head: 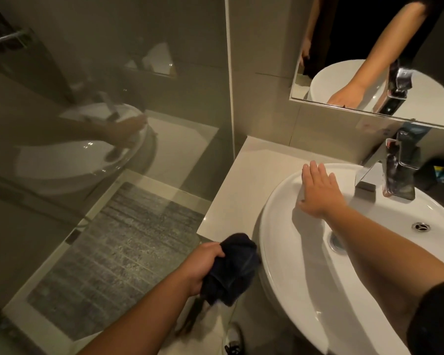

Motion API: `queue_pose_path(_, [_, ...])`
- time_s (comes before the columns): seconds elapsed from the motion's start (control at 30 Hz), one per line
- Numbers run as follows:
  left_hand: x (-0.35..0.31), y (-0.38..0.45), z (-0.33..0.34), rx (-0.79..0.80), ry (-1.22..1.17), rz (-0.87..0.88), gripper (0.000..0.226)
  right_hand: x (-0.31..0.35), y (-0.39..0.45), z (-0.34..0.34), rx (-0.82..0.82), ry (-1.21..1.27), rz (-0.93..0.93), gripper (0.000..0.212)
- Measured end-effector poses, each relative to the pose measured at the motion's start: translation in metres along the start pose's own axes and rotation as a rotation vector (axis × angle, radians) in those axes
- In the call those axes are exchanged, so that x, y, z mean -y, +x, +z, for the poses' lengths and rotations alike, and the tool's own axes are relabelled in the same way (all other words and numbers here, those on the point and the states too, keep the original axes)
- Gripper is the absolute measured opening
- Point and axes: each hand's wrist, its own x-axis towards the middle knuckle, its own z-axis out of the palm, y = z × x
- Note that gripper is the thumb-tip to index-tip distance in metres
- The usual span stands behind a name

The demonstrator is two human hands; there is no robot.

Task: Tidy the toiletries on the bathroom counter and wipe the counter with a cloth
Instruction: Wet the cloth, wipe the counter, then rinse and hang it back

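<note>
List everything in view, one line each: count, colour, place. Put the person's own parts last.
Basin: one, white, on the counter at right.
Tap: one, chrome, behind the basin.
Drain: one, chrome, in the basin's bottom.
Counter: one, pale beige, left of the basin.
Mirror: one, on the wall above the tap.
Glass screen: one, clear, left of the counter.
Mat: one, grey, on the floor behind the glass.
Cloth: one, dark navy, bunched in the left hand.
Shoe: one, white and black, on the floor below.
Left hand: shut on the cloth, off the counter's near corner.
Right hand: fingers open, flat on the basin's far rim.
</note>
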Motion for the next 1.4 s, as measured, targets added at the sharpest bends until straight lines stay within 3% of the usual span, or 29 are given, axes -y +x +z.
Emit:
queue_pose_path(0.1, [-0.027,0.014,0.005,-0.049,-0.158,-0.031,0.02,0.0,0.001,0.002,-0.021,-0.009,0.007,0.098])
queue_pose_path(0.27, [-0.074,0.063,0.018,-0.123,-0.187,0.034,0.023,0.002,0.001,0.006,-0.052,-0.023,0.025,0.095])
queue_pose_path(0.43, [-0.122,0.126,0.041,-0.131,-0.068,0.244,0.034,0.003,-0.001,0.006,-0.086,-0.035,0.028,0.091])
queue_pose_path(0.53, [-0.154,0.171,0.062,-0.145,0.208,0.432,0.038,0.005,0.0,0.008,-0.096,-0.024,0.039,0.09])
queue_pose_path(0.67, [-0.193,0.236,0.103,-0.025,0.85,0.691,0.046,0.004,0.002,0.011,-0.12,-0.01,0.056,0.088])
queue_pose_path(0.73, [-0.196,0.268,0.127,0.093,1.195,0.744,0.052,0.004,0.002,0.013,-0.132,-0.011,0.054,0.088])
queue_pose_path(0.8, [-0.187,0.292,0.15,0.307,1.538,0.813,0.051,0.005,0.003,0.016,-0.173,-0.002,0.058,0.087])
queue_pose_path(0.9, [-0.17,0.31,0.16,0.513,1.838,0.927,0.056,0.005,0.004,0.019,-0.221,0.004,0.057,0.087])
queue_pose_path(1.07, [-0.157,0.296,0.13,0.532,1.767,0.974,0.058,0.002,0.004,0.022,-0.224,-0.018,0.043,0.089])
queue_pose_path(1.4, [-0.077,0.178,0.02,0.406,1.636,0.87,0.062,-0.002,0.001,0.016,-0.121,-0.021,0.033,0.091])
